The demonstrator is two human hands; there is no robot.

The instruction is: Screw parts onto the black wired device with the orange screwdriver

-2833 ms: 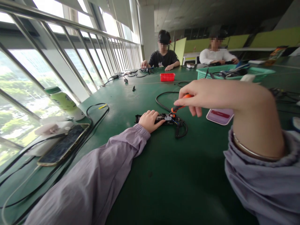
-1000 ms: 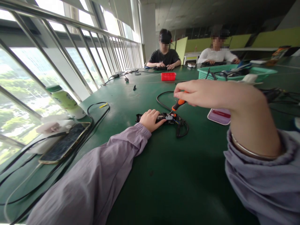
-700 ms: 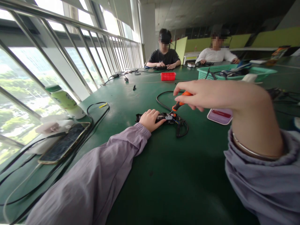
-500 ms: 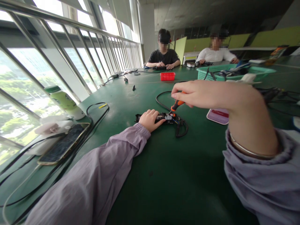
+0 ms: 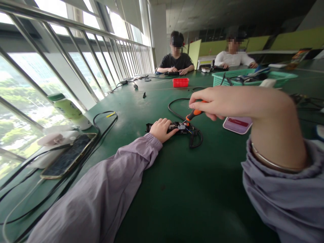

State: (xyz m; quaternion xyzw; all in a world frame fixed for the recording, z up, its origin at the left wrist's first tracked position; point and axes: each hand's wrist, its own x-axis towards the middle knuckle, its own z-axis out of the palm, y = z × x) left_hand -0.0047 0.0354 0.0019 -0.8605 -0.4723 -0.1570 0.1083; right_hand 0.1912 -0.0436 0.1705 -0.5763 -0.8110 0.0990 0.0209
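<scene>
My left hand [image 5: 162, 130] is wrapped over a black cylindrical device [image 5: 174, 126] lying on the green table [image 5: 199, 189]. The device's right part is open, with a grey piece and thin wires showing. Held from above in my right hand [image 5: 210, 103] is an orange and black screwdriver [image 5: 194, 114], tilted so that its shaft runs down and left to the opened part. Whether the tip touches a screw is too small to tell. A black cable [image 5: 198, 146] loops beside the device's right end.
A phone [image 5: 68, 157], cables and a green bottle [image 5: 69, 109] lie at the left. Beyond my hands are a red basket [image 5: 180, 83] and a filled green basket [image 5: 220, 80]. A purple-screened phone [image 5: 236, 125] lies below my right wrist. Two people sit across the table.
My right hand has shifted slightly right, and the screwdriver leans further over to the right. My left hand and the device have stayed put.
</scene>
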